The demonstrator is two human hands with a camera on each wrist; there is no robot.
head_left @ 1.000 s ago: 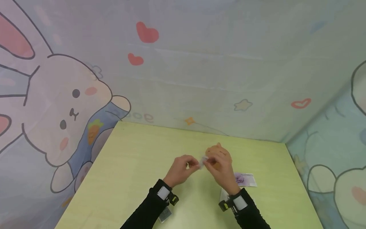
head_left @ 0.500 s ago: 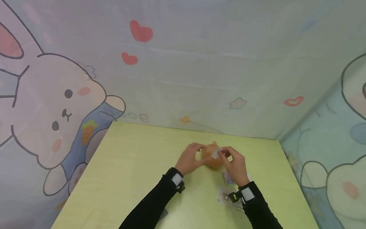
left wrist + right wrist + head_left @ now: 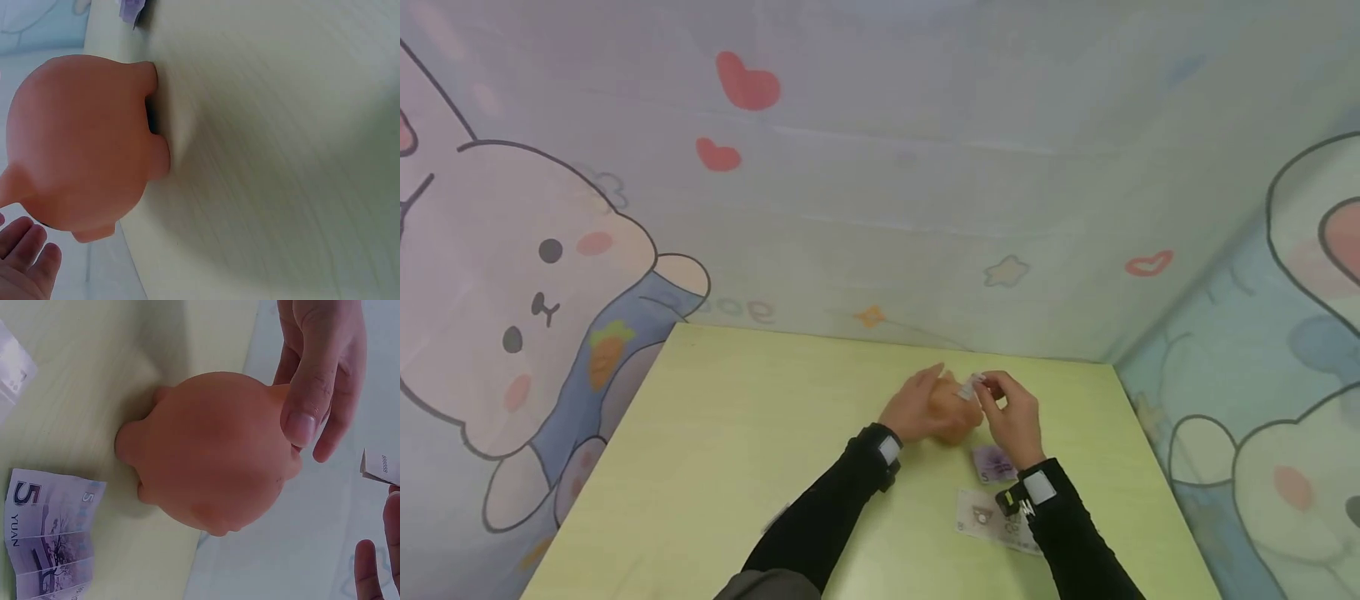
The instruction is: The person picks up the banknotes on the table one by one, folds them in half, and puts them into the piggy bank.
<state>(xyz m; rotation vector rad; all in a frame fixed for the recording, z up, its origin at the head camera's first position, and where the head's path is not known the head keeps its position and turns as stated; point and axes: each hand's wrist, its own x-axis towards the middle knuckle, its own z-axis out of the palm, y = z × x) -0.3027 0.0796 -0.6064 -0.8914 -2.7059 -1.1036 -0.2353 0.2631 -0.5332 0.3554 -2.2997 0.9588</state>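
An orange piggy bank (image 3: 951, 417) stands on the table, its round body and short feet plain in the left wrist view. My left hand (image 3: 913, 408) rests against its left side. In the right wrist view the left thumb (image 3: 306, 419) overlaps the bank's upper edge, with the fingers loosely extended behind it. Over the bank's top right, my right hand (image 3: 1018, 421) pinches a small folded pale banknote (image 3: 972, 386) between thumb and fingers. Printed digits show on that folded note (image 3: 382, 464) in the right wrist view, where it is apart from the bank.
A creased purple 5 yuan note (image 3: 992, 464) lies just in front of the bank. Closer to me is a flat pale banknote (image 3: 988, 518), partly under the right wrist. Cartoon-printed cloth (image 3: 880, 208) hangs behind the yellow table (image 3: 760, 400).
One second ago both hands held the folded note in front of the bank. The left hand has let go and moved onto the bank; the right has carried the note to its top.
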